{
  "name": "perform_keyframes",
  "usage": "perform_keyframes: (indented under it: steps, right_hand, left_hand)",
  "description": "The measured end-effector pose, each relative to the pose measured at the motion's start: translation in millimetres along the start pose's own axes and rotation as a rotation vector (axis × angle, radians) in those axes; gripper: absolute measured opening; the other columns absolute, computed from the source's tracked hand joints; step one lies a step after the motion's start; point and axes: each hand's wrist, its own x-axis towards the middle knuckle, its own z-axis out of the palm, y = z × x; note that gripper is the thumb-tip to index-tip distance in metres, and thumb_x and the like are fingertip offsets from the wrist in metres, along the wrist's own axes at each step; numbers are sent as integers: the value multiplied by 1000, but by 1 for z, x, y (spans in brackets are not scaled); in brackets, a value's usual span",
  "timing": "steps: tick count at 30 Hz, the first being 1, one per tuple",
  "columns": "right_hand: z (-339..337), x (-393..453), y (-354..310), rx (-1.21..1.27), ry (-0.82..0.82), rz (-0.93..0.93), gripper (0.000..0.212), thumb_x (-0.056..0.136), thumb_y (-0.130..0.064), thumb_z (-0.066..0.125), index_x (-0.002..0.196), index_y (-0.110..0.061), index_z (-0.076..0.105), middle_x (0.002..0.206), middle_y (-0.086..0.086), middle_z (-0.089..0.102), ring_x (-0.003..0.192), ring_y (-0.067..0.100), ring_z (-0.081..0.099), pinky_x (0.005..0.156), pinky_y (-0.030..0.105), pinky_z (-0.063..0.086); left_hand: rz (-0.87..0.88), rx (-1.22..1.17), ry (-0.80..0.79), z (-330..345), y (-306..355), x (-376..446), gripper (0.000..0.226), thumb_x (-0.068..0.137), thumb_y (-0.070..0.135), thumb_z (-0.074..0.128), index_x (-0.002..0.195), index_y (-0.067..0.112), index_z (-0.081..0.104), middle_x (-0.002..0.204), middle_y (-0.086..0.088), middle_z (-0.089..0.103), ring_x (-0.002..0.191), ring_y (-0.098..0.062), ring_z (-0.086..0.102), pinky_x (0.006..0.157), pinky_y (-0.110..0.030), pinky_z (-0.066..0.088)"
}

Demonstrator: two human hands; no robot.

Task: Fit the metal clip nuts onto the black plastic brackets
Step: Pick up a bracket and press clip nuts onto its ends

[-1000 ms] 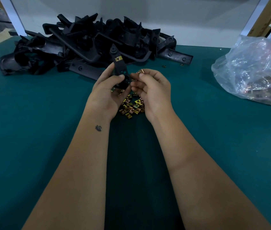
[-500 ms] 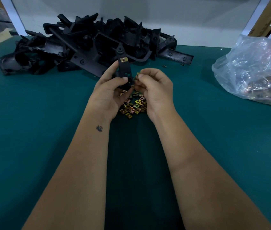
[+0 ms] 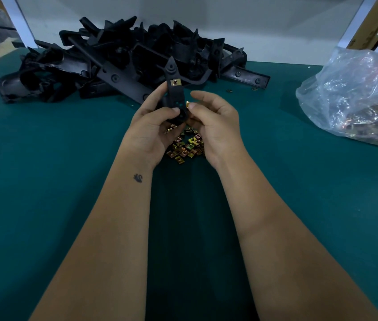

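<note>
The brackets [image 3: 123, 63] heaped in the upper left of the frame are black plastic with a dull sheen; the clip nuts [image 3: 187, 147] at centre are brassy, shiny metal; the table [image 3: 44, 158] wears matt teal cloth; the bag [image 3: 355, 98] at upper right is clear, crinkled, glossy plastic film.

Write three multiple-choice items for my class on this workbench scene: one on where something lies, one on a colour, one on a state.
1. Where is the loose heap of clip nuts?
A. on the table between the two wrists
B. on top of the bracket pile
C. at the table's left edge

2. What colour is the table surface?
A. red
B. teal green
C. white

3. What is the right hand doing?
A. lying flat and empty
B. pinching a clip nut
C. lifting the plastic bag

Key: 1 A, the heap lies below both hands. 2 B, the cover is teal throughout. 3 B, its fingertips hold a nut beside the bracket in the left hand.
</note>
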Motion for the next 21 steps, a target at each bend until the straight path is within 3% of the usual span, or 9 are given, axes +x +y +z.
perform_keyframes:
  steps: [5,13,21]
  right_hand:
    - [-1,0,0,6,8,25,20,86,6,62,95,-11,67,85,11,61,81,20,59,80,35,50]
    - [-3,0,-2,82,-23,52,25,87,7,59,107,-8,63,88,14,62,79,18,60,72,28,51]
    - [-4,1,-2,85,-32,57,24,88,6,59,107,-10,61,88,14,62,81,20,60,72,28,52]
  left_hand:
    - [2,22,-30,1,0,-1,55,91,-8,50,134,25,59,115,-1,67,100,-14,63,87,-29,55]
    - [1,32,-41,0,0,-2,51,91,-6,51,122,31,65,106,6,70,94,-10,65,78,-25,55]
    - [-3,52,-53,-1,0,-2,53,91,-5,52,132,27,61,113,4,69,101,-12,63,80,-25,54]
